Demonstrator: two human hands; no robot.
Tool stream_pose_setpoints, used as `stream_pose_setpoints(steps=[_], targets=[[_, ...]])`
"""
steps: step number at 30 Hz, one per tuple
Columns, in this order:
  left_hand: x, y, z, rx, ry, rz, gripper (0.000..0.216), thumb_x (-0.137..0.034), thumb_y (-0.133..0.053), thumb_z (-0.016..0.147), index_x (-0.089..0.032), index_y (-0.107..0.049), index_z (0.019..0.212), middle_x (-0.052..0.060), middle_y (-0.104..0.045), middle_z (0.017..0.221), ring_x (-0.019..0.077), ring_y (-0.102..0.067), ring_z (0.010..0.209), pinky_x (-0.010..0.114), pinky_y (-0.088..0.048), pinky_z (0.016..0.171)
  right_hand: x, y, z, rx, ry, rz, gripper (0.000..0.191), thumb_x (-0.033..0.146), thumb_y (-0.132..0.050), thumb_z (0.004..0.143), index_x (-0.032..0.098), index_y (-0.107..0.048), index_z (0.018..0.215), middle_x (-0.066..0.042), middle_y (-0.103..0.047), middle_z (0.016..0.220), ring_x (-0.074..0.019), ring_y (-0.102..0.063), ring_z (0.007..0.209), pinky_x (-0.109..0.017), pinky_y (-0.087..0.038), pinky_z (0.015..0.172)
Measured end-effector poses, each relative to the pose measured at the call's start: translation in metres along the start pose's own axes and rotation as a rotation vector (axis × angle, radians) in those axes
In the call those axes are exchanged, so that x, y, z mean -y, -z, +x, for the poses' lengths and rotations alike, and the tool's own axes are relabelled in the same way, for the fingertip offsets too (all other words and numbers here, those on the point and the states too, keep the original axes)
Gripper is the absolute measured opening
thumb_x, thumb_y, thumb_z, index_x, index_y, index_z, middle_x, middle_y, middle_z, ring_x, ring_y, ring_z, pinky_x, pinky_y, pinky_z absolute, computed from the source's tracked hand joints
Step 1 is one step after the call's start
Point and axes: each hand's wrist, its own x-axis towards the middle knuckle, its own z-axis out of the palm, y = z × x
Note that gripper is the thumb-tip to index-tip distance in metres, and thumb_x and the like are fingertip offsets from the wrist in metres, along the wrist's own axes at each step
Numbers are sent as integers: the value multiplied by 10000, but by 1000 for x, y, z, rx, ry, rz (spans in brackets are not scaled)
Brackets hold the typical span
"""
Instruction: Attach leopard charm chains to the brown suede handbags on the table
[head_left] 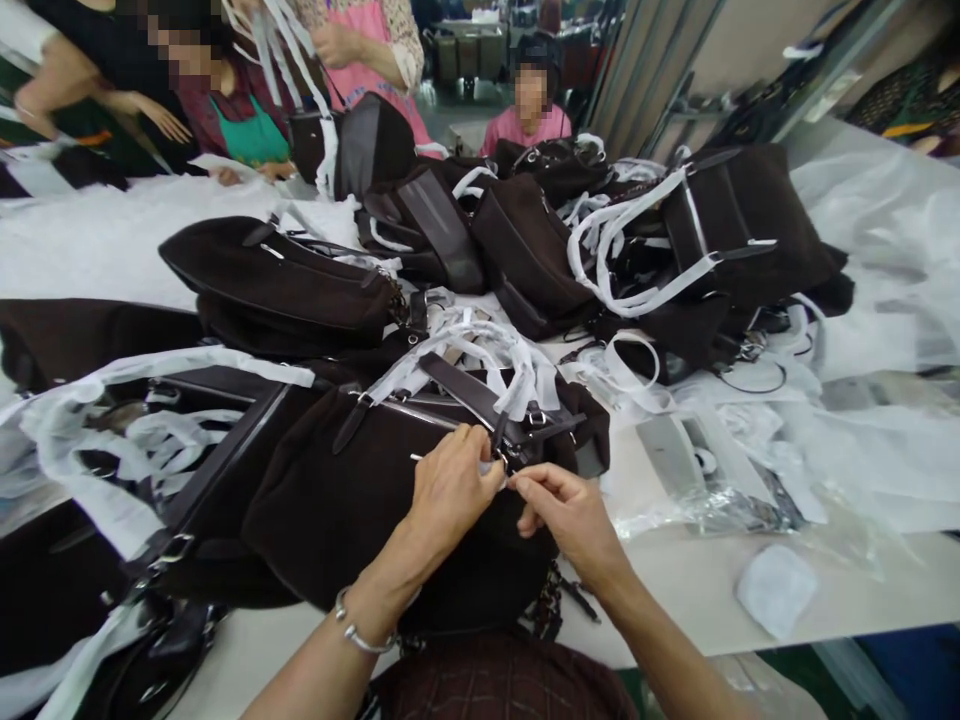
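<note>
A dark brown handbag [330, 500] lies in front of me, its handles [480, 340] wrapped in white tissue. My left hand [457, 475] rests on the bag by the zipped opening, fingers curled around a metal ring at the handle's base. Close beside it, my right hand [562, 510] pinches at the same spot, thumb and forefinger pressed together. A small pale bit shows between the two hands, too small to name. A dark leather strap [461, 390] crosses the top of the bag just above my fingers.
More dark handbags [285, 280] with wrapped handles are heaped across the table. On the right lie plastic packets [697, 470] and a white round pad [777, 590] near the table edge [885, 610]. Several people stand or sit beyond the heap, one in a pink apron [367, 30].
</note>
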Motion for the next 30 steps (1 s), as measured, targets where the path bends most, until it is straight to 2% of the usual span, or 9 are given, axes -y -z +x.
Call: stream_pose_setpoints(steps=[3,9,13,16,19,23,25,27,30], targets=[[8,0,-7,66,-6,-82,94,-169,-551,821,-240,-512,869,-19,-621,857,170,-589,828,275,-386,703,-6,0,4,-47,40,-64,279,441,-667,840,168,-713,871,-15,-694,652,-142,-665,612,-238,-546,611],[17,6,-15,198,86,-324,222,-193,-557,830,-260,-536,1041,0,-675,976,197,-625,939,307,-434,821,-11,-1,3,-57,29,-100,249,422,-648,863,182,-708,895,-28,-720,759,-167,-698,700,-267,-563,673],[18,8,-17,270,97,-605,303,-168,-557,831,-241,-498,1119,1,-672,956,169,-636,880,286,-463,812,-8,-2,2,-11,-28,-8,295,452,-638,865,167,-702,910,-34,-714,733,-139,-649,610,-251,-529,597],[18,6,-21,212,104,-645,356,-175,-582,835,-241,-473,1167,8,-661,993,169,-637,923,290,-472,845,-1,0,-1,41,-70,42,313,467,-657,845,167,-715,913,-12,-670,650,-107,-575,544,-208,-453,503],[15,1,-27,135,93,-600,319,-222,-612,848,-245,-473,1134,12,-647,1025,172,-637,957,289,-477,852,7,-1,-4,67,-90,-35,287,455,-671,831,185,-735,908,4,-627,602,-96,-526,497,-192,-394,432],[9,-4,-34,29,-20,-521,224,-249,-610,871,-239,-480,1053,10,-612,974,164,-622,898,285,-482,828,14,-9,-3,-25,87,-138,221,397,-687,822,187,-737,775,-40,-686,815,-88,-535,522,-207,-408,437],[8,-2,-37,-3,-125,-501,131,-232,-566,904,-233,-492,1012,20,-592,974,163,-600,902,290,-473,841,17,-13,-2,-80,130,-165,233,397,-696,816,179,-723,737,-33,-665,742,-86,-513,507,-205,-395,432],[9,1,-40,-10,-192,-507,60,-206,-501,942,-228,-504,998,33,-577,992,161,-580,930,290,-461,860,20,-14,-2,-96,80,-141,260,421,-709,799,170,-705,732,-5,-605,596,-87,-489,466,-201,-374,409],[13,3,-44,0,-183,-506,134,-161,-413,972,-227,-527,996,34,-563,982,150,-561,918,278,-449,846,21,-15,-2,-71,-46,-51,290,446,-728,769,161,-681,734,20,-574,518,-93,-511,436,-199,-401,413]])
